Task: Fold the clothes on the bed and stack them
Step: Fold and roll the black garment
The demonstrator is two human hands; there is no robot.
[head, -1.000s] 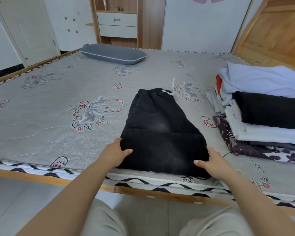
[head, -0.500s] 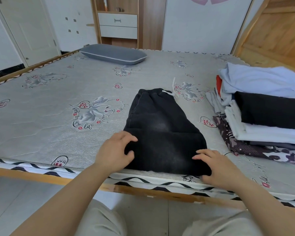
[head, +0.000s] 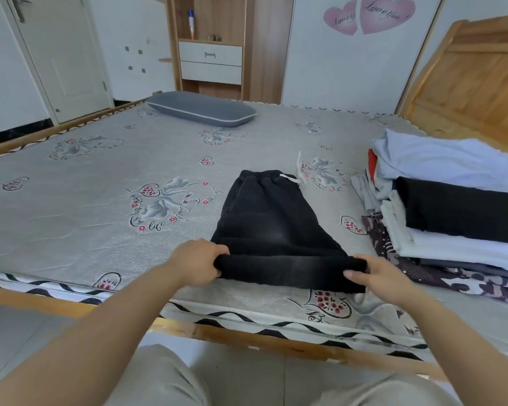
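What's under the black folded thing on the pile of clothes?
Under the black folded garment lie white folded clothes, then a dark patterned cloth on the mattress. Anything deeper inside the pile is covered.

The room is bright and evenly lit by soft, diffuse daylight; I cannot tell which side it enters from. Shadows are faint: only a thin dark band lies under the black shorts where my hands lift the near fold. No glare shows on the mattress. The wide-angle lens bends straight lines: the door at the left and the wooden headboard at the right lean outward. My forearms at the bottom edge appear stretched and slightly soft. Centre detail is reasonably sharp, with mild compression smearing.
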